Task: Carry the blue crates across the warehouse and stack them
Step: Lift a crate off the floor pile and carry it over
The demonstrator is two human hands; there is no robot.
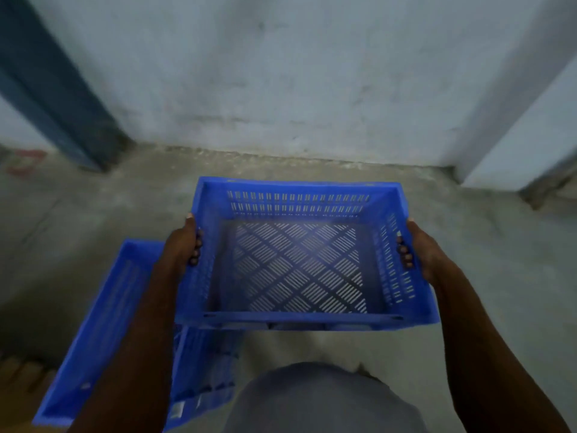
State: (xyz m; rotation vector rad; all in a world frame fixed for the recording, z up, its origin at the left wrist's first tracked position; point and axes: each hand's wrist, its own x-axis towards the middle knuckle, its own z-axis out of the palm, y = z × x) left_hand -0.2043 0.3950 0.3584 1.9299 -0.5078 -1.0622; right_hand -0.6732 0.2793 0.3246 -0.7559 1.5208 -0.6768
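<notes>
Grey plastered wall (281,73) ahead, a dark blue post (53,89) at its left, bare concrete floor (484,245) below. Person holds an empty blue crate (299,267) with slotted walls and base off the floor in front of the body, upright, near the wall; a second blue crate (103,323) sits lower to the left, partly under it and behind the left arm. Left hand (182,242) grips the left wall with fingers curled over the rim into the crate, right hand (418,248) grips the right wall likewise.
</notes>
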